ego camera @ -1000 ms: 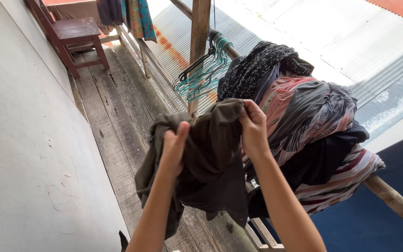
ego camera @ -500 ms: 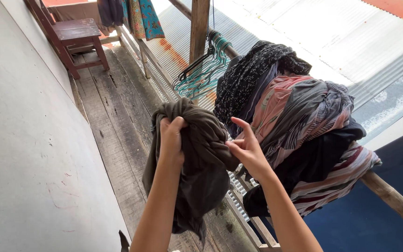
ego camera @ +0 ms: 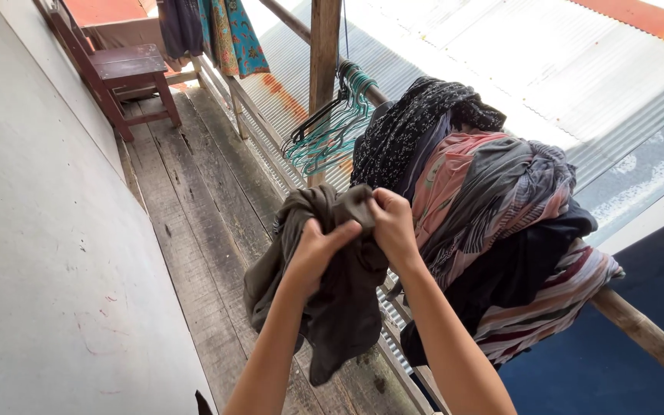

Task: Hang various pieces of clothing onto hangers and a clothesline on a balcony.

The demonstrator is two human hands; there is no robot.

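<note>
A dark olive-brown garment (ego camera: pixel 332 300) hangs bunched in front of me, over the wooden floor. My left hand (ego camera: pixel 314 250) grips its top from the left. My right hand (ego camera: pixel 392 225) pinches the same top edge from the right, and the two hands nearly touch. Just right of them a heap of clothes (ego camera: pixel 493 207) is draped over a wooden rail (ego camera: pixel 643 334): black patterned cloth on top, then pink, grey striped, black and red-striped pieces.
Teal and black hangers (ego camera: pixel 330 127) hang from the rail beside a wooden post (ego camera: pixel 323 54). A dark red wooden chair (ego camera: pixel 121 73) stands at the far end of the plank walkway (ego camera: pixel 201 200). A grey wall (ego camera: pixel 32 246) runs along the left. Corrugated metal roofing (ego camera: pixel 547 69) lies beyond the rail.
My right hand has come back to the garment's top and closed on it beside my left hand. The garment now hangs lower and more gathered than a second ago.
</note>
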